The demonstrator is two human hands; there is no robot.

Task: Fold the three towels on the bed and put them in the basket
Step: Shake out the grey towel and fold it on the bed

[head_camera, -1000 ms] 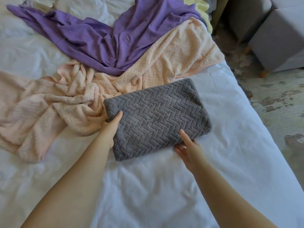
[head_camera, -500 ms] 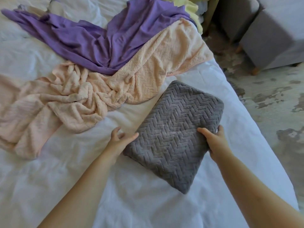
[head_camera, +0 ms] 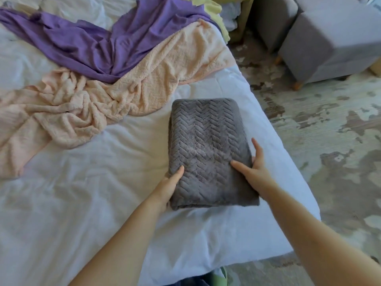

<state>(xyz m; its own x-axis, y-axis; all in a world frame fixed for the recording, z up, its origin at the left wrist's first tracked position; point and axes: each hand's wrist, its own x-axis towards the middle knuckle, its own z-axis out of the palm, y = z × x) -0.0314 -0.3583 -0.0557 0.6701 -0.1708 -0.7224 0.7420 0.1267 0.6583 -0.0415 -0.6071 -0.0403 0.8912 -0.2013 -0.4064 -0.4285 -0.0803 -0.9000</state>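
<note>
While flat — towel (head_camera: 206,145) between left grip (head_camera: 167,188), right grip (head_camera: 255,174)

Folded into a thick herringbone-textured rectangle: grey towel (head_camera: 206,149), flat near the right edge of the bed (head_camera: 82,203). Crumpled, unfolded, to its left: peach towel (head_camera: 86,112). Spread loose farther back, partly overlapping it: purple towel (head_camera: 99,48).

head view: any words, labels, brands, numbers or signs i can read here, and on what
None: no text can be read anywhere in the head view.
The grey towel, peach towel, purple towel, white sheet, grey ottoman and rug show only weave, pattern or plain fabric, and no tag or label is in sight.
</note>
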